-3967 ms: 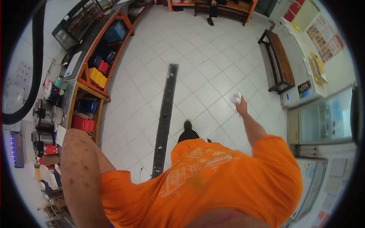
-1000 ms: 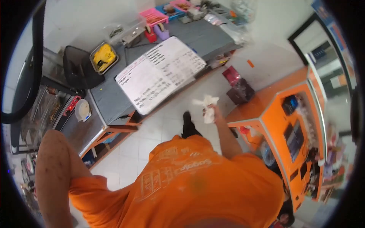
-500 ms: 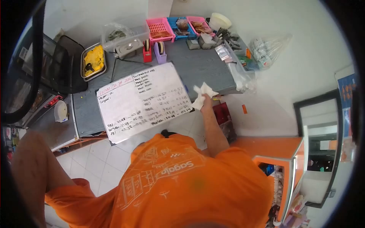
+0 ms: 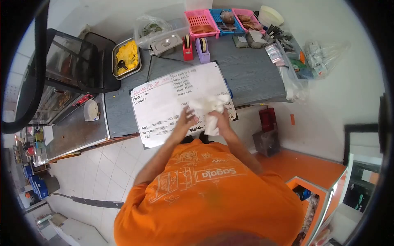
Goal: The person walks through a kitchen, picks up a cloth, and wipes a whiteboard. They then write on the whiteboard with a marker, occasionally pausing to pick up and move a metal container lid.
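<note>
A whiteboard (image 4: 158,108) covered in handwriting lies tilted at the front edge of the grey counter. Over its right half, my right hand (image 4: 219,119) is closed around a crumpled white cloth (image 4: 207,107), which could be a tissue; part hangs below the fist. My left hand (image 4: 187,117) is just left of the cloth with its fingers apart. Whether those fingertips touch the cloth is hard to tell. Several handwritten lines on the board are hidden behind the hands and cloth.
Behind the board stand a red tape dispenser (image 4: 187,52) and a purple one (image 4: 202,55). A metal tray of yellow food (image 4: 128,56) sits at left. Pink (image 4: 201,17) and blue baskets line the wall. A clear plastic bin (image 4: 293,74) occupies the right end.
My right hand has brought the cloth from beyond the board's right edge to over the board. My left arm has come from the far left to beside the cloth. The camera view has shifted.
</note>
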Demonstrator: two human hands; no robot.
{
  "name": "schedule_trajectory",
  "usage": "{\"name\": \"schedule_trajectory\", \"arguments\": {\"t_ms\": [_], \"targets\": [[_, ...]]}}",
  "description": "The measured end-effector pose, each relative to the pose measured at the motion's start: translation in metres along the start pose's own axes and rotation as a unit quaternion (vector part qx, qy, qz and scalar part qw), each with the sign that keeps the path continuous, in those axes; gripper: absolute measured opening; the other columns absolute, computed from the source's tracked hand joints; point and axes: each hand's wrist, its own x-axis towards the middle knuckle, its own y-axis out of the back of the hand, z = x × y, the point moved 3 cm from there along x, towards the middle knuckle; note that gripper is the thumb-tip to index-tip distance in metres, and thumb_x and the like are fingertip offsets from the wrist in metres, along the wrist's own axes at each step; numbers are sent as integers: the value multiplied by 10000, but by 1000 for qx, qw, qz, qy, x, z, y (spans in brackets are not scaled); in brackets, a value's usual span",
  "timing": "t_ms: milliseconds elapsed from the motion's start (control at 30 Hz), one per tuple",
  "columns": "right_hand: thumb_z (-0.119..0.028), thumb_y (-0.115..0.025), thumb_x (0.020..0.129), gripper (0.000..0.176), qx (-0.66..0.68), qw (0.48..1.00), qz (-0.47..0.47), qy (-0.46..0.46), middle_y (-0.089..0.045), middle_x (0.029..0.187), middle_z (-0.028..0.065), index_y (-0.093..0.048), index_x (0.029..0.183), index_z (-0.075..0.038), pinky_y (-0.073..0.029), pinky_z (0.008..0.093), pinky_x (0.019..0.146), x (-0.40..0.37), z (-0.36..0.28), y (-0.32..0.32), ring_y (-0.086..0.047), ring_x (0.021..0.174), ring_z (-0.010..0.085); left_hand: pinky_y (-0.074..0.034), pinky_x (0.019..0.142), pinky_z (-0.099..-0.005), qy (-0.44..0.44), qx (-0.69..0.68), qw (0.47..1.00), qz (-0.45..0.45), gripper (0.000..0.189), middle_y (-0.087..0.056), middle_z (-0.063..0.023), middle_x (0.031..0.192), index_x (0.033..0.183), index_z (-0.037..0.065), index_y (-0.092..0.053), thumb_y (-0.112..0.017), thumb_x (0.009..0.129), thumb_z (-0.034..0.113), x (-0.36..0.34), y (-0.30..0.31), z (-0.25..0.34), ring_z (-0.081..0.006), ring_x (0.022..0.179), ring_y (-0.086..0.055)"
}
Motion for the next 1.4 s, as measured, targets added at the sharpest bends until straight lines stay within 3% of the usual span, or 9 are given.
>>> {"name": "schedule_trajectory", "arguments": {"t_ms": [133,200,300,667,800,900,1167,1367,1400], "targets": [[-154,-678,767,461,-182,959,-188,110,-590,1073,153,-537,1185,-17,-469,456,881,-44,-13,-80,-554,1055,284,-427,968,-356,22,-89,995,-33,617,-508,-150,1243,1326,14,-375,-660,866,310,-7,-1,-33,-251,1137,-515],[-257,-667,785,512,-438,822,-132,339,-498,1239,184,-532,1230,-44,-327,529,1021,-21,21,-86,-387,1239,362,-447,941,-355,82,-268,959,-48,471,-532,-95,1211,1301,47,-413,-594,906,230,-6,8,-31,-206,1111,-536],[-359,-640,794,577,-632,697,-139,310,-377,1374,188,-513,1267,-54,-238,542,1073,-44,-21,-98,-255,1308,417,-450,944,-360,105,-274,953,-74,453,-533,-87,1230,1315,69,-419,-561,922,243,-10,18,-22,-207,1141,-523],[-494,-635,823,695,-526,805,-243,129,-286,1441,272,-457,1302,-23,-231,500,1096,-46,-8,5,-232,1323,465,-484,833,-322,89,-189,977,-33,435,-573,-92,1151,1277,16,-464,-608,896,168,21,-32,-59,-189,1038,-565],[-341,-662,863,513,-441,826,-333,112,-434,1355,198,-530,1240,-18,-368,412,1029,-16,-58,50,-392,1276,323,-449,810,-295,8,-47,998,-47,304,-626,-65,969,1121,-13,-573,-619,871,154,44,-44,-56,-162,933,-570],[-199,-676,849,377,-205,954,-197,99,-631,1106,115,-606,1181,-34,-479,299,852,47,-109,115,-603,990,211,-430,798,-276,3,28,999,14,259,-616,-56,967,1051,0,-580,-624,863,173,80,-40,-64,-142,895,-556],[-258,-628,864,262,-416,814,224,337,-690,910,159,-685,1001,-42,-515,346,763,303,-305,291,-670,878,261,-483,781,-324,8,173,985,2,258,-668,-100,950,1045,-3,-628,-638,847,162,128,-141,-18,-186,877,-614],[-330,-628,828,295,-459,779,368,216,-678,902,175,-689,971,-78,-507,460,766,410,-331,303,-654,907,323,-470,790,-312,56,51,997,-24,277,-642,-61,977,1096,3,-593,-610,873,166,108,-208,-31,-164,895,-595],[-348,-641,812,298,-427,795,388,186,-674,909,183,-691,959,-94,-507,466,750,412,-330,300,-650,902,334,-474,784,-316,92,-165,982,-26,293,-636,-64,984,1118,-1,-579,-601,883,173,105,-215,-32,-166,886,-593]]}}
